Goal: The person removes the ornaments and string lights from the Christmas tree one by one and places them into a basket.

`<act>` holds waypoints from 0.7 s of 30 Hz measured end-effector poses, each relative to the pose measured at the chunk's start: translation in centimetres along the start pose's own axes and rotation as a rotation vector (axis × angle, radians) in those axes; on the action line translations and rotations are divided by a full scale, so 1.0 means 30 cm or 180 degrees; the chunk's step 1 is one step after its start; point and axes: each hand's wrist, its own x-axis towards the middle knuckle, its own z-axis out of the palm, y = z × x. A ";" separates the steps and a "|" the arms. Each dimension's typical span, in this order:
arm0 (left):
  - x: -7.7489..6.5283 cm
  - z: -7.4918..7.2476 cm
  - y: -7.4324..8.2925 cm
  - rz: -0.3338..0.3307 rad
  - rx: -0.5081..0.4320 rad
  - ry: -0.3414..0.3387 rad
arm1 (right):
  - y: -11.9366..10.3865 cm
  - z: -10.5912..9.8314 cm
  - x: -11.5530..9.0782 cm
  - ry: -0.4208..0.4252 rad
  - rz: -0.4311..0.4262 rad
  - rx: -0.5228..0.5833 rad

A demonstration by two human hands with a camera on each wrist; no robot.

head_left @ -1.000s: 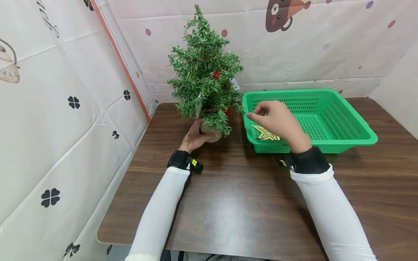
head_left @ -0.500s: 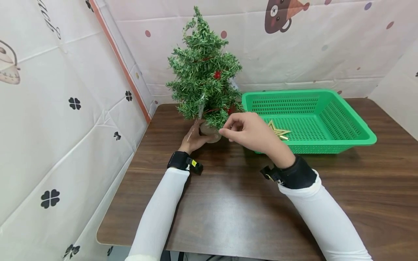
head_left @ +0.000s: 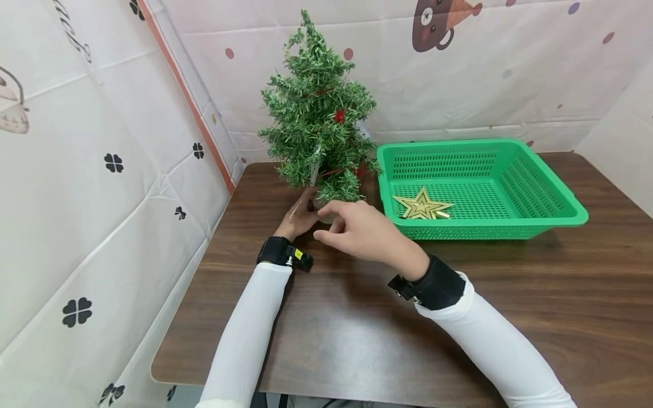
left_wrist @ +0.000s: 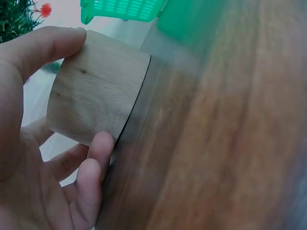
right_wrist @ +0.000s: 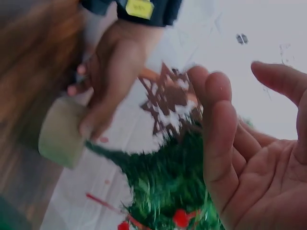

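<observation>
A small green artificial Christmas tree (head_left: pixel 318 107) stands upright on the table, left of the basket. My left hand (head_left: pixel 297 218) grips its round wooden base (left_wrist: pixel 98 86), thumb on one side and fingers on the other. In front of that base, my right hand (head_left: pixel 362 231) hovers with fingers loosely bent and a gap between thumb and forefinger, holding nothing. A snowflake-shaped ornament (right_wrist: pixel 168 96) hangs on the tree beyond the right hand's fingers; the head view shows it edge-on. Red decorations (head_left: pixel 339 117) sit among the branches.
A green plastic basket (head_left: pixel 490 222) stands right of the tree, with a gold star (head_left: pixel 422 204) lying in its front left corner. Patterned cloth (head_left: pixel 245 90) covers the walls behind and to the left. The brown wooden table (head_left: pixel 326 328) extends toward me.
My right hand has moved left and toward me, from above the basket's left side to the tree base, its thumb and forefinger parting. The left hand stays on the base.
</observation>
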 end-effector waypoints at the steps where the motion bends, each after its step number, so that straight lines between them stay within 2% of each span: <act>1: 0.001 0.001 0.000 0.0022 0.0015 0.0013 | -0.002 0.009 0.002 -0.0024 0.0001 -0.0049; 5: 0.005 0.006 -0.004 0.0208 -0.0072 0.0066 | -0.004 0.032 0.010 -0.0080 0.0008 -0.0187; 9: 0.010 0.015 -0.015 0.0361 -0.0173 0.0088 | 0.010 0.045 0.018 -0.0060 0.0102 -0.0111; 12: 0.009 0.019 -0.023 0.0385 -0.0233 0.0070 | 0.027 0.061 0.031 0.0018 0.0164 -0.0020; 15: 0.002 0.020 -0.032 0.0453 -0.0459 0.0066 | 0.044 0.078 0.048 0.0133 0.0234 0.0058; 18: -0.006 0.017 -0.042 0.0646 -0.0652 0.0104 | 0.059 0.090 0.062 0.0262 0.0309 0.0125; 21: -0.005 0.016 -0.050 0.0846 -0.0580 0.0175 | 0.072 0.101 0.076 0.0360 0.0355 0.0215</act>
